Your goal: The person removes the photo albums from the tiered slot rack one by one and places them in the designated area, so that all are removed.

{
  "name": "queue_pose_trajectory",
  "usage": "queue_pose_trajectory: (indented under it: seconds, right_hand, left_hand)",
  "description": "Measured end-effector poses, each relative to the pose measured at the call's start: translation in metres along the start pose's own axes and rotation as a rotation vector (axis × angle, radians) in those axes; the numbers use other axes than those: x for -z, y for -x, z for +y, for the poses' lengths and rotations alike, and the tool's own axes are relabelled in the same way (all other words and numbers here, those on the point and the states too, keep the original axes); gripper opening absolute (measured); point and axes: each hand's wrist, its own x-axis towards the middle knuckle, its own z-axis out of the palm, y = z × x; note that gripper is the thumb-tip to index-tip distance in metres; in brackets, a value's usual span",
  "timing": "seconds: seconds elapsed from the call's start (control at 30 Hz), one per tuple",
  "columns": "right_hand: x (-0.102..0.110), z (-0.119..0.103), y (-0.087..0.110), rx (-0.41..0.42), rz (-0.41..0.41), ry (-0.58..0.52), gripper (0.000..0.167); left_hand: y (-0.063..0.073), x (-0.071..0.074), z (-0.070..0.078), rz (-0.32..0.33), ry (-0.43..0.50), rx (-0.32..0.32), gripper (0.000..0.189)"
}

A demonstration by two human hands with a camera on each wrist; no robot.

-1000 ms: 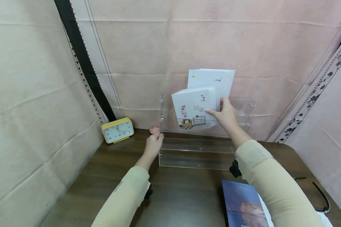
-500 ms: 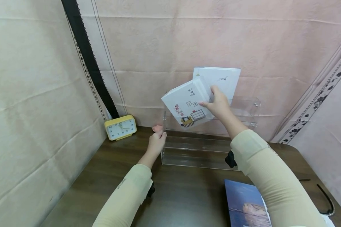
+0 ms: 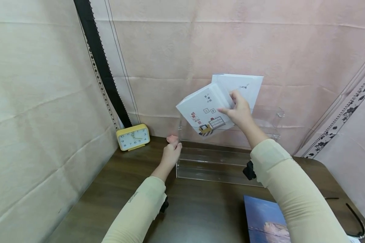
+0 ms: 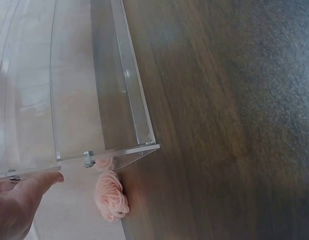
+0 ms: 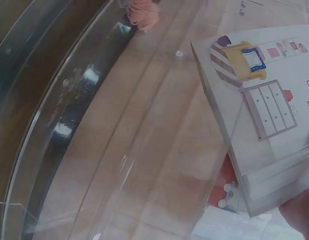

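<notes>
Tilted further than a second ago, the front book (image 3: 203,109) now leans with its top to the left, near the centre of the frame, and it has shifted left along the clear rack (image 3: 213,172). The right hand (image 3: 241,109) grips it by its right edge, thumb on the white cover. Its drawing of a yellow armchair and a chest of drawers sits near the lower corner; I cannot tell whether that corner touches the rack. Just behind and to the right, the back book (image 3: 246,84) stands nearly upright, partly covered by the front book and the right hand.

At centre-left, the left hand (image 3: 171,153) holds the rack's left side panel. Pink yarn (image 4: 112,197) lies just beside that end, lower centre of the left wrist view.

Further left, a yellow clock (image 3: 133,137) stands on the brown table (image 3: 200,216), close to the pale cloth (image 3: 158,60). At lower right lies a blue book (image 3: 266,219), partly under the right sleeve (image 3: 295,192), with a black cord (image 3: 360,222) near the frame's right edge.
</notes>
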Motion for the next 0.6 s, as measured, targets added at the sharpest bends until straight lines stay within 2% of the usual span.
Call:
queue_pose_trajectory:
  seconds: [0.23,0.47,0.6]
  right_hand:
    - [0.016,0.004,-0.003,-0.008,0.064,-0.144,0.043]
    - [0.037,0.003,0.001,-0.057,0.186,-0.254,0.036]
    - [0.050,-0.001,0.006,-0.086,0.254,-0.409,0.034]
  left_hand:
    - [-0.001,-0.001,-0.002,-0.004,-0.003,-0.002,0.025]
    - [-0.003,-0.002,-0.001,-0.002,-0.003,-0.002,0.023]
    - [-0.003,-0.002,-0.001,0.009,-0.002,-0.003,0.024]
